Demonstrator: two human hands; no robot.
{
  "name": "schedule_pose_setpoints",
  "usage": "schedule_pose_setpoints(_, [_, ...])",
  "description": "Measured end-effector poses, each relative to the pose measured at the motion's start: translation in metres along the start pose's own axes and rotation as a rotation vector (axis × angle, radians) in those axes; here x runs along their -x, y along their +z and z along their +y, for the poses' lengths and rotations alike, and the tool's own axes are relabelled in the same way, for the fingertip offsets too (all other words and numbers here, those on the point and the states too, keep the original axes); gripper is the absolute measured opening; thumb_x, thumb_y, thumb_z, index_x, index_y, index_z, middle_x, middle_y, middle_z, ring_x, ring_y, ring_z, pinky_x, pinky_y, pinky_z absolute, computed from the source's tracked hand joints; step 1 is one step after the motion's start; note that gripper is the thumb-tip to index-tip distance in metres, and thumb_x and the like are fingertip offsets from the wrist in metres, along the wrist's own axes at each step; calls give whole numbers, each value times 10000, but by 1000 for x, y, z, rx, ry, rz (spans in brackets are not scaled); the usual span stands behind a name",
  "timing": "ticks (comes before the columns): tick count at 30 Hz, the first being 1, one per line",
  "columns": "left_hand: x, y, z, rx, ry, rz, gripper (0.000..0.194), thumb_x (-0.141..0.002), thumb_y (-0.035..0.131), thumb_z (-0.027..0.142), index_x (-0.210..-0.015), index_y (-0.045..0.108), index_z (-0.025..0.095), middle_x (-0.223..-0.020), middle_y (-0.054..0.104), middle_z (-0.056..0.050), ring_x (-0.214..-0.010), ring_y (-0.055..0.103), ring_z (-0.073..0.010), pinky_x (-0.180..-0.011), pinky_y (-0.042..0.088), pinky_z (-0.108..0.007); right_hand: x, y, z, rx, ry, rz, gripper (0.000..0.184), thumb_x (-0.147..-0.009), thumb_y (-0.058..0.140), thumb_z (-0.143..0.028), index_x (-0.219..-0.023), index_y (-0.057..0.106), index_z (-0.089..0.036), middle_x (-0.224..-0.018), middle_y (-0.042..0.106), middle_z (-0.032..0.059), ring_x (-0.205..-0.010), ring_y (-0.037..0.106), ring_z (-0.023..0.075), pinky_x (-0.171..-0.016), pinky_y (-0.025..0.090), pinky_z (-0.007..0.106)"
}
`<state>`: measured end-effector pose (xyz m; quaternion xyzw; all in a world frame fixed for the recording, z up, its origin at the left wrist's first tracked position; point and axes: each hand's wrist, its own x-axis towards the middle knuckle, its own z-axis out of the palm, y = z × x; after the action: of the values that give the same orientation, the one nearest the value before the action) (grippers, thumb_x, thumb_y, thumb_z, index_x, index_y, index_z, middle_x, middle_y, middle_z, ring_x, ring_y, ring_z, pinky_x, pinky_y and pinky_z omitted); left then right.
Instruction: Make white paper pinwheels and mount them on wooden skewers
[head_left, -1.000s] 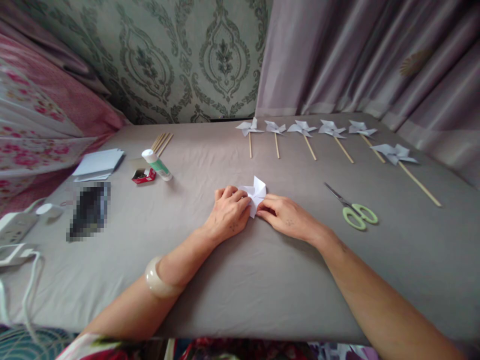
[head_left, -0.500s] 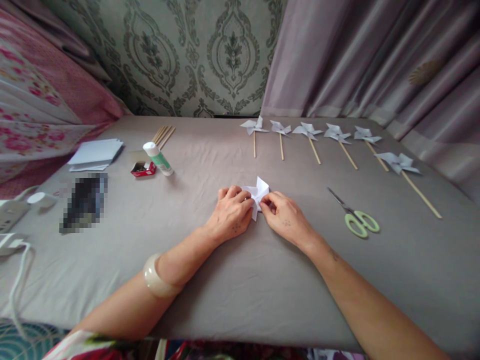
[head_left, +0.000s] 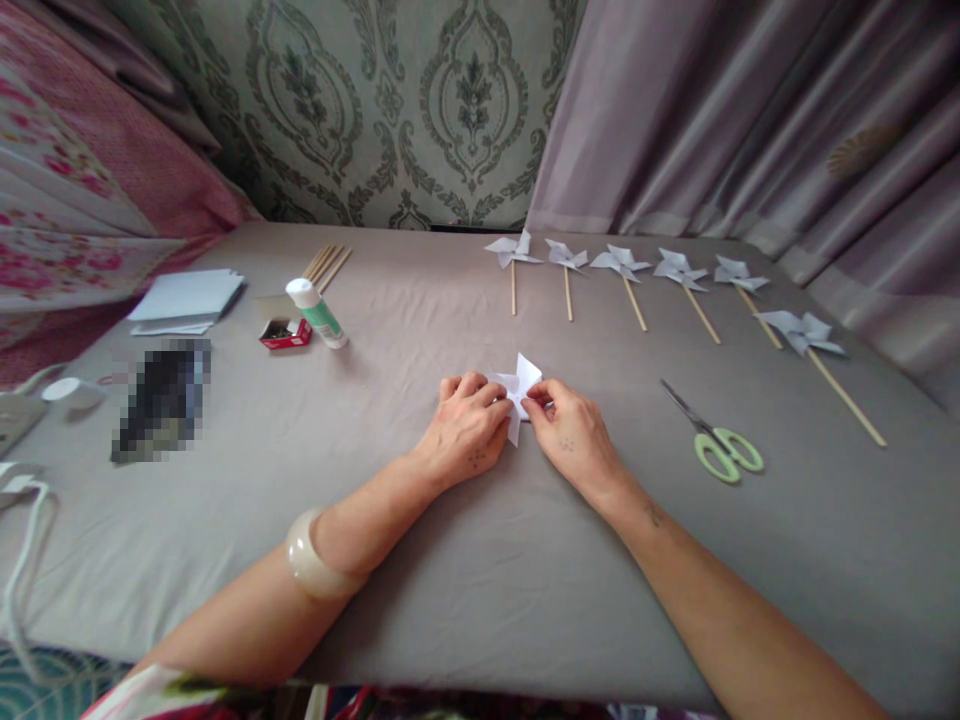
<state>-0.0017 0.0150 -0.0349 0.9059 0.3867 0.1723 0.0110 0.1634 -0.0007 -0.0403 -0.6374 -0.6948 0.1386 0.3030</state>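
A white paper pinwheel (head_left: 528,372) with folded blades is between my two hands at the middle of the table. My left hand (head_left: 469,420) is closed on its left side, with the fingers curled over the paper and covering part of it. From the right, my right hand (head_left: 570,425) pinches the pinwheel near its centre between thumb and index finger. Whatever lies under the fingertips is hidden. No stick shows on this pinwheel.
Several finished pinwheels on sticks (head_left: 680,268) line the back and right. Green-handled scissors (head_left: 724,450) lie right of my hands. Toward the left are a glue stick (head_left: 319,314), a red box of small metal pieces (head_left: 285,335), wooden sticks (head_left: 328,265), paper sheets (head_left: 187,300) and a blurred dark object (head_left: 161,400).
The camera view has shifted slightly. Both hands keep their hold on the pinwheel, and my right hand has turned only a little.
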Motion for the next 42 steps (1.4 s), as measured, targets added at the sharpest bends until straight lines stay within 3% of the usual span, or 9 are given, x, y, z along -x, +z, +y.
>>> schedule_pose_setpoints(19, [1, 2, -1, 27, -4, 28, 230, -896, 468, 210, -1003, 671, 231, -984, 677, -64, -996, 500, -246, -833, 316, -423, -3, 5, 1, 47, -25, 65, 117, -862, 511, -223, -870, 620, -180, -849, 702, 91, -741, 641, 205, -688, 461, 315])
schedule_pose_setpoints(42, [1, 2, 0, 30, -10, 28, 245, -893, 489, 231, -1032, 687, 272, -1054, 669, -41, -1018, 488, -250, -848, 313, -426, -7, 3, 2, 115, -69, -26, 91, -858, 541, -187, -813, 620, -195, -851, 686, 79, -807, 630, 216, -733, 448, 317])
